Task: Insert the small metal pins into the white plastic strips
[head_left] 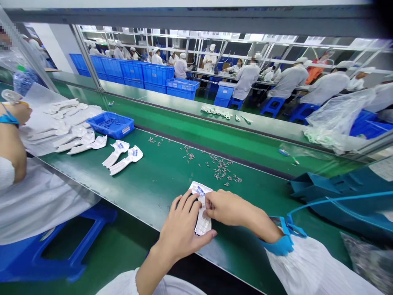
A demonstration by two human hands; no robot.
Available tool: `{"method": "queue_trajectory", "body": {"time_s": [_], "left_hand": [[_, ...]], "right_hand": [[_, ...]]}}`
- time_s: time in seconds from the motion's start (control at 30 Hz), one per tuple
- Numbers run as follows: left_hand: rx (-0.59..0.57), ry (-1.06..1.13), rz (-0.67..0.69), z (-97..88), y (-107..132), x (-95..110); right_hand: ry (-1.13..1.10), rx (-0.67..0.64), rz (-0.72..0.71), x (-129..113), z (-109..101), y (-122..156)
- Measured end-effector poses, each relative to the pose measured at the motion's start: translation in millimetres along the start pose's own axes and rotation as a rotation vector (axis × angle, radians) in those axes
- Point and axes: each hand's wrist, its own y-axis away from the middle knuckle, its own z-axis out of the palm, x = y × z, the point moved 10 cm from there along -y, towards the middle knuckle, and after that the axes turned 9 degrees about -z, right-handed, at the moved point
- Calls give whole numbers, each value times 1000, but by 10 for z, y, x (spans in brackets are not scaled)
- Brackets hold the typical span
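A white plastic shell point(201, 223) with small blue pieces at its far end lies on the green bench in front of me. My left hand point(181, 227) rests over its left side, fingers spread and thumb apart near its close end. From the right, my right hand point(229, 207) reaches onto the shell's middle with thumb and index finger pinched together. Whatever is between those fingertips is hidden. Scattered small metal screws point(222, 166) lie just beyond. To the left, two similar white shells point(125, 159) with blue pieces lie side by side.
A blue tray point(111, 125) of small blue parts stands left, beside more white shells point(66, 131). A co-worker's arm point(14, 143) is at far left. A teal bin point(344, 200) and a blue wrist cord point(337, 199) are at right. A green belt point(184, 129) runs behind.
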Motion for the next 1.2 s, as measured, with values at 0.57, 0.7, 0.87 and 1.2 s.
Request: {"method": "queue_trajectory", "body": {"time_s": [0.57, 0.7, 0.87, 1.2], "left_hand": [[18, 44, 135, -64, 77, 39], [-2, 32, 139, -27, 74, 24], [-4, 13, 139, -18, 57, 48], [115, 121, 156, -152, 92, 51]], "right_hand": [[-234, 449, 99, 1285, 12, 445], [-229, 546, 153, 1467, 73, 552], [-231, 566, 190, 1490, 137, 542], [-597, 519, -8, 930, 142, 455]]}}
